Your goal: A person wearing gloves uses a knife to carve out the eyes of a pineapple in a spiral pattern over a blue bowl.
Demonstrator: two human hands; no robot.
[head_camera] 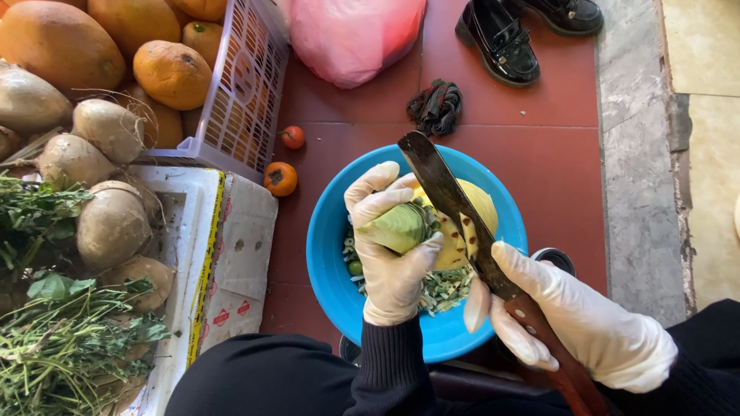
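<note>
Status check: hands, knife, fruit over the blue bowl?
Left hand grips pineapple by its green end. Right hand holds knife, blade on yellow flesh. Peelings in blue bowl below. Nothing blocking.

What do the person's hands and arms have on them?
Both hands wear thin, whitish, slightly see-through disposable gloves that wrinkle at the fingers: the left hand and the right hand. The gloves end at the wrists. Above them, both arms are covered by long black sleeves; the left sleeve has a ribbed knit cuff.

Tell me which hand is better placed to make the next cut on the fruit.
Right. The right hand grips the knife, its blade already against the fruit, which the left hand steadies over the blue bowl.
</note>
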